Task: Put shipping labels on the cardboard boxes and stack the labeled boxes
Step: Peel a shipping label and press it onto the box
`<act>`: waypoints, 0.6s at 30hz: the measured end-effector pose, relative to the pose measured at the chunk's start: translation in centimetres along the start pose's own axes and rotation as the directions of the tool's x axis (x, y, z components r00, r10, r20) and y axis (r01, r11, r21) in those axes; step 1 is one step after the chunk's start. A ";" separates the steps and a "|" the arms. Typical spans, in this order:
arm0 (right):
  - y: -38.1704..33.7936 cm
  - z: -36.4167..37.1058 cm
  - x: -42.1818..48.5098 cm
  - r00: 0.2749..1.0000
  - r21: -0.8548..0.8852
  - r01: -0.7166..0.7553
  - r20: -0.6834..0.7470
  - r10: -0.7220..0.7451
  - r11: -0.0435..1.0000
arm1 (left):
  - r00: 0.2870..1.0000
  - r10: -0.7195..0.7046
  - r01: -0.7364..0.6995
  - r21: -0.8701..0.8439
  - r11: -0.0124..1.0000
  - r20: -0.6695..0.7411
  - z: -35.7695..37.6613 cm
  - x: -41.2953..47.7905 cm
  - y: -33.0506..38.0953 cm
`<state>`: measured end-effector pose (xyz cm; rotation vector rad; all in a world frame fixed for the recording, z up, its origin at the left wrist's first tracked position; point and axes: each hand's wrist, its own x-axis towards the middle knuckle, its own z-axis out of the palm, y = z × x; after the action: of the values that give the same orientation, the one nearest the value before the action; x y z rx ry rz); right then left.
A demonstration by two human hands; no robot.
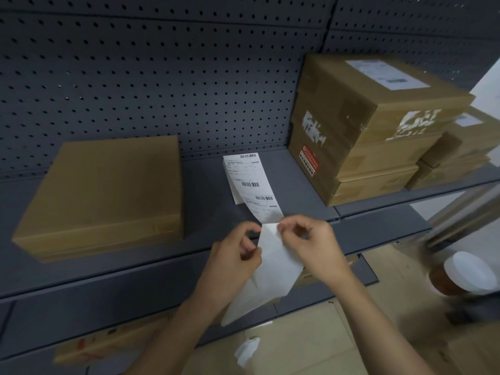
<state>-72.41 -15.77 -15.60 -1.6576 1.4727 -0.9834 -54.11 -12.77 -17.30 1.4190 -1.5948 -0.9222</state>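
A strip of white shipping labels point(251, 182) lies on the grey shelf point(205, 190) and runs down to my hands at the shelf's front edge. My left hand point(235, 255) and my right hand point(311, 242) both pinch the top corner of the hanging end of the strip point(273, 269), whose blank back faces me. A plain cardboard box point(108, 196) with no label on top lies flat at the left. At the right stands a stack of cardboard boxes point(365, 136); the top one carries a white label point(387, 74).
A pegboard wall point(162, 77) backs the shelf. A second, lower stack of boxes point(457, 152) sits at the far right. On the floor below are a crumpled piece of white paper point(246, 350), flat cardboard point(108, 345) and a round white-topped object point(465, 274).
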 end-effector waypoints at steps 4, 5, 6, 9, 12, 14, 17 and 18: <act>-1.1 -0.4 1.4 0.994 0.085 -0.079 -0.074 0.086 0.993 | 0.993 0.096 -0.103 0.113 0.988 0.062 -0.8 -0.4 -0.1; -1.3 -0.4 1.9 0.992 0.092 -0.087 -0.088 0.095 0.992 | 0.990 0.116 -0.126 0.153 0.980 0.075 -0.9 -0.3 -0.3; -1.5 -0.5 2.5 0.990 0.100 -0.093 -0.099 0.103 0.991 | 0.989 0.123 -0.138 0.191 0.972 0.087 -1.0 -0.2 -0.5; -2.1 -0.9 4.3 0.988 0.053 -0.109 -0.107 0.114 0.993 | 0.988 0.073 -0.109 0.280 0.954 0.134 -1.2 0.0 -0.7; -2.7 -1.5 6.0 0.991 -0.044 -0.103 -0.088 0.099 0.994 | 0.987 0.028 -0.075 0.299 0.951 0.159 -1.4 -0.1 -0.7; -3.2 -2.1 7.0 0.992 -0.069 -0.099 -0.087 0.093 0.993 | 0.987 -0.002 -0.049 0.310 0.949 0.162 -1.6 -0.1 -0.9; -3.8 -2.9 8.2 0.992 -0.086 -0.073 -0.112 0.063 0.994 | 0.984 -0.066 0.004 0.344 0.939 0.168 -1.7 -0.2 -1.3; -4.0 -3.1 8.4 0.991 -0.089 -0.067 -0.121 0.056 0.994 | 0.983 -0.076 0.011 0.356 0.934 0.169 -1.6 -0.3 -1.5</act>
<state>-72.81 -23.77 -9.93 -1.6321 1.6614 -1.0080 -52.00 -12.64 -17.99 1.6594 -1.9478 -0.8351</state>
